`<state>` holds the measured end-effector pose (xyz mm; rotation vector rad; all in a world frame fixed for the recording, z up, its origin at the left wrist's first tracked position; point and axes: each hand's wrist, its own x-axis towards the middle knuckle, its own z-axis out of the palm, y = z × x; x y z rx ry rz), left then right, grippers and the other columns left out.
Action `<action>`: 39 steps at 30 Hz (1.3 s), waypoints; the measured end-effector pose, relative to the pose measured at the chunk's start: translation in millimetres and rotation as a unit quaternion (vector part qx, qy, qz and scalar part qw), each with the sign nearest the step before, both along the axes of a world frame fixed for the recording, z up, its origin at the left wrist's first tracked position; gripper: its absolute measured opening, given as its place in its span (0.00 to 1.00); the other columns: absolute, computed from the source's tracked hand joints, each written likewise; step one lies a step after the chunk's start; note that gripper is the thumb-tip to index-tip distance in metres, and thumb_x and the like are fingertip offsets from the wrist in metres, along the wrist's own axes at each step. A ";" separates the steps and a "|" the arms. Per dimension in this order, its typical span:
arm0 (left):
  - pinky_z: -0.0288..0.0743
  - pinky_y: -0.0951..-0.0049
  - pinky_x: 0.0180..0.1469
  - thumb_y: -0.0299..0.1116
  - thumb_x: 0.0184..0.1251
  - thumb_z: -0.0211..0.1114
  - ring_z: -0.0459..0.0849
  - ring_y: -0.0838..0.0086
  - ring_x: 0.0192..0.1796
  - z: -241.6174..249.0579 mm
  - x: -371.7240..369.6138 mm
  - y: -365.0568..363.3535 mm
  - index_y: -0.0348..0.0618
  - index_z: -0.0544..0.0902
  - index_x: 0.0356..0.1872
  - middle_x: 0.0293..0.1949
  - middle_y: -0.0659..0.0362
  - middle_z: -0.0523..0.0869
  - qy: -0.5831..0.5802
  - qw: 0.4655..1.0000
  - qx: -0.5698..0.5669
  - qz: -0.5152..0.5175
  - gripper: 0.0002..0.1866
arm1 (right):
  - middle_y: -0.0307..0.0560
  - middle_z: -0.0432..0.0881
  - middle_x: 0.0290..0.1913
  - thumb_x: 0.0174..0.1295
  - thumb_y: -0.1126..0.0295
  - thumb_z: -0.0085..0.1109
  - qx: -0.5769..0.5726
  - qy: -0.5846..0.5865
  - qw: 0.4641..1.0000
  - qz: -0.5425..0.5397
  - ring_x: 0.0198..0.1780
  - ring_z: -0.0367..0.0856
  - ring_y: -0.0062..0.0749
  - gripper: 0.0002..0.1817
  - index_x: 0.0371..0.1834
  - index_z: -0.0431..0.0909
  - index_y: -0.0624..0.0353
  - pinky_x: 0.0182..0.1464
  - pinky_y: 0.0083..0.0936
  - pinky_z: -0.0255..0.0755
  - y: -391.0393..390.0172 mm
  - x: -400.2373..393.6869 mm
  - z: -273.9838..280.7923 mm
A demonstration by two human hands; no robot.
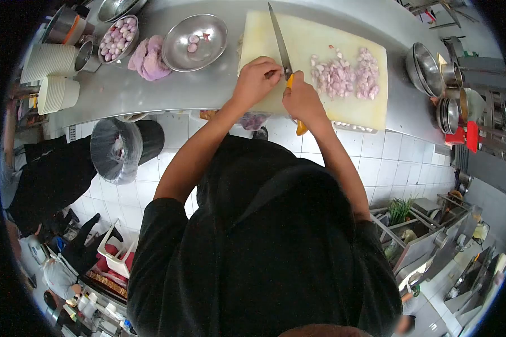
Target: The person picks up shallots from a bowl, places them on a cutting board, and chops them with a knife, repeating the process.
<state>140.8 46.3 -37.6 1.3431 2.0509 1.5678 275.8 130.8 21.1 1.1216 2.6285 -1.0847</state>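
My right hand (302, 100) is wrapped round the yellow handle of a long knife (280, 38), whose blade points away from me over the left part of a pale cutting board (298, 28). Close to the blade's base is my left hand (257, 80), its fingers pressed together on something small that I cannot make out. Two heaps of chopped shallots (336, 77) lie on the board, right of the knife. Left of the board, a steel bowl (180, 48) holds a few whole shallots (193, 45).
A bowl of peeled shallots (118, 38) and a pinkish cloth (150, 59) are on the steel counter's left part. Stacked containers (50, 95) stand farther left, steel bowls (427, 67) at right. Below are a lined bin (117, 154) and a person in dark clothes (53, 177).
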 end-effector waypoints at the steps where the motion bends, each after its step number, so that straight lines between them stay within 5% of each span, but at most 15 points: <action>1: 0.83 0.66 0.47 0.28 0.57 0.71 0.87 0.60 0.41 -0.7 0.9 1.4 0.38 0.88 0.40 0.43 0.54 0.88 0.037 0.999 0.001 0.005 0.10 | 0.76 0.83 0.35 0.64 0.69 0.53 -0.010 0.014 1.000 -0.001 0.41 0.84 0.71 0.18 0.51 0.63 0.69 0.48 0.57 0.77 5.7 1.2 -2.1; 9: 0.81 0.64 0.51 0.25 0.54 0.71 0.85 0.59 0.45 0.1 9.3 11.0 0.38 0.87 0.45 0.43 0.53 0.85 0.179 0.984 -0.009 0.022 0.15 | 0.75 0.83 0.34 0.65 0.69 0.52 -0.076 0.006 0.995 -0.062 0.40 0.83 0.72 0.17 0.52 0.63 0.66 0.46 0.58 0.76 19.2 29.8 5.2; 18: 0.81 0.64 0.51 0.30 0.57 0.73 0.85 0.60 0.47 10.8 7.1 18.1 0.41 0.86 0.54 0.46 0.53 0.82 0.139 0.986 -0.075 -0.048 0.21 | 0.74 0.83 0.36 0.66 0.68 0.53 0.019 0.033 0.999 -0.037 0.41 0.83 0.71 0.17 0.52 0.63 0.64 0.46 0.58 0.75 19.1 45.1 -0.8; 30: 0.79 0.63 0.56 0.30 0.60 0.70 0.84 0.57 0.50 7.4 4.0 20.7 0.40 0.87 0.45 0.44 0.53 0.86 0.119 0.988 -0.006 -0.093 0.12 | 0.73 0.83 0.36 0.68 0.66 0.54 -0.004 0.022 0.999 -0.025 0.42 0.83 0.71 0.16 0.52 0.62 0.63 0.49 0.59 0.74 9.5 43.7 10.4; 39: 0.84 0.67 0.48 0.29 0.61 0.72 0.88 0.63 0.45 21.5 -1.2 13.6 0.38 0.87 0.45 0.43 0.53 0.86 0.063 0.982 -0.146 -0.098 0.12 | 0.75 0.82 0.36 0.69 0.65 0.52 -0.005 0.035 0.999 -0.034 0.41 0.82 0.73 0.16 0.52 0.62 0.61 0.47 0.60 0.72 8.9 44.1 6.9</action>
